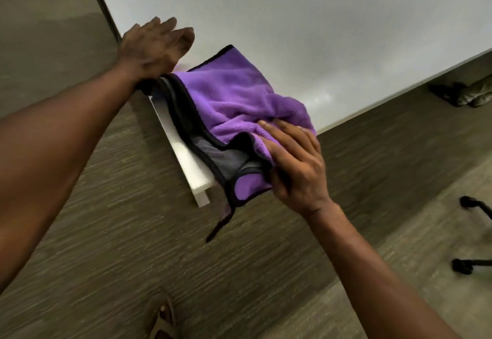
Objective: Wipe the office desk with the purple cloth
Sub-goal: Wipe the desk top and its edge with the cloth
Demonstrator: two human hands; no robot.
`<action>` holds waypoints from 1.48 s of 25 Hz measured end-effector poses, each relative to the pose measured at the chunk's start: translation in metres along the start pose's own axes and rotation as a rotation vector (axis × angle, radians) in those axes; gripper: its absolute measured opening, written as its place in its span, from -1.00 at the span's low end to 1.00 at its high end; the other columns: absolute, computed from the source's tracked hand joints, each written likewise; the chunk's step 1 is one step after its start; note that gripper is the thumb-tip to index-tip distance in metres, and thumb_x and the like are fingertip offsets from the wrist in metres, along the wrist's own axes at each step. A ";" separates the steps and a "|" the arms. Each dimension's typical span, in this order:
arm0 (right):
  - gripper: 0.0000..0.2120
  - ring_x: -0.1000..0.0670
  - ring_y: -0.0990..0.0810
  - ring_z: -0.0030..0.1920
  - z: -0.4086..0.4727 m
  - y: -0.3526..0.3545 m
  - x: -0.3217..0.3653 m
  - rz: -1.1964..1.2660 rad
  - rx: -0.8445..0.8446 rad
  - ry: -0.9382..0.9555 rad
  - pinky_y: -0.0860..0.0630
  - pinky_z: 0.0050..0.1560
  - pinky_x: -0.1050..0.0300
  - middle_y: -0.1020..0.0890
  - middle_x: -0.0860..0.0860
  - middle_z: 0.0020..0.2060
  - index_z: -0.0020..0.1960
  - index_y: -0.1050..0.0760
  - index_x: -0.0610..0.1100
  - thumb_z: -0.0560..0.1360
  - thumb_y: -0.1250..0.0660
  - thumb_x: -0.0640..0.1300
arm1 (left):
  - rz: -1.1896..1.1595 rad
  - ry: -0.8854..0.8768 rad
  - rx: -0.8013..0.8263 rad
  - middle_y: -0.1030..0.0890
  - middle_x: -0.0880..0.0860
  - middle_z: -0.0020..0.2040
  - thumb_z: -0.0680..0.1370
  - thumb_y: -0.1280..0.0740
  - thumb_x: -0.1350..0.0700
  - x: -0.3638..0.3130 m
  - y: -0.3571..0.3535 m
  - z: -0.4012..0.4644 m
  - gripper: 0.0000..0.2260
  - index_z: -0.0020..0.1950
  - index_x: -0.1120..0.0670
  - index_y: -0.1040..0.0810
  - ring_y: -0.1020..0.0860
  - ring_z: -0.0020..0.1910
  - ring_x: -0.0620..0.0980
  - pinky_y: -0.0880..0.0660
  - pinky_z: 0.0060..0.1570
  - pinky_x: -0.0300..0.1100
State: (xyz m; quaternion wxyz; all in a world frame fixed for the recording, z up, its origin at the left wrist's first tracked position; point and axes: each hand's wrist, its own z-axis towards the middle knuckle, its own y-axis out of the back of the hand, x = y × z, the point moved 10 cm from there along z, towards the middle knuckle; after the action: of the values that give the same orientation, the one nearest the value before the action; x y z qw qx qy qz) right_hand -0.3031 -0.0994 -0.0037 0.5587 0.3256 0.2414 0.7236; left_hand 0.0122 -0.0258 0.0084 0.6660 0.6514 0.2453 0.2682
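The purple cloth [234,99], with a black hem and a grey underside, lies crumpled over the near corner of the white office desk [319,19] and partly hangs off its edge. My right hand [295,168] grips the cloth's lower right part, fingers pressed into the folds. My left hand [154,46] rests flat on the desk near its left edge, fingers together and extended, its heel touching the cloth's upper left end; whether it pins the cloth I cannot tell.
Grey striped carpet [119,232] covers the floor below. A dark panel [53,32] stands left of the desk. Black chair casters [468,232] sit at the right edge. A sandalled foot [162,317] shows at the bottom. Something dark [463,94] lies under the desk.
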 end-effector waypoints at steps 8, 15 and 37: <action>-0.59 -0.22 -0.45 0.50 -0.017 0.013 -0.025 0.006 -0.148 -0.225 -0.24 0.49 -0.46 -0.59 -0.14 0.39 0.30 -0.58 -0.27 0.48 -0.28 -0.25 | -0.231 0.101 0.002 -0.13 0.02 0.67 0.54 0.26 -0.36 0.003 0.002 -0.020 -0.32 0.60 -0.22 -0.18 -0.07 0.65 0.10 0.02 0.58 0.16; -0.67 -0.16 -0.61 0.33 0.016 0.015 -0.031 0.141 -0.096 -0.236 -0.50 0.36 -0.29 -0.64 0.04 0.29 0.34 -0.60 -0.18 0.67 -0.28 -0.06 | -0.129 0.031 -0.077 -0.26 0.13 0.62 0.30 0.40 -0.41 0.001 0.003 -0.022 -0.01 0.63 -0.08 -0.19 -0.26 0.56 0.21 -0.18 0.46 0.20; -0.54 -0.13 -0.40 0.54 0.081 -0.051 0.070 0.038 0.502 -0.309 -0.34 0.53 -0.09 -0.44 0.07 0.54 0.50 -0.46 0.07 0.61 -0.22 0.06 | -0.468 0.135 -0.076 -0.36 -0.07 0.58 0.42 0.31 -0.50 0.020 -0.011 0.000 -0.12 0.42 -0.14 -0.51 -0.16 0.63 -0.01 0.04 0.57 0.12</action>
State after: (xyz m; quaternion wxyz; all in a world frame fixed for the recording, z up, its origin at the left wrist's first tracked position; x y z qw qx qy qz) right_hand -0.2213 -0.0199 0.0287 0.4773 0.5644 0.3188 0.5933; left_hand 0.0271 -0.0125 -0.0024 0.7160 0.5320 0.4233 0.1586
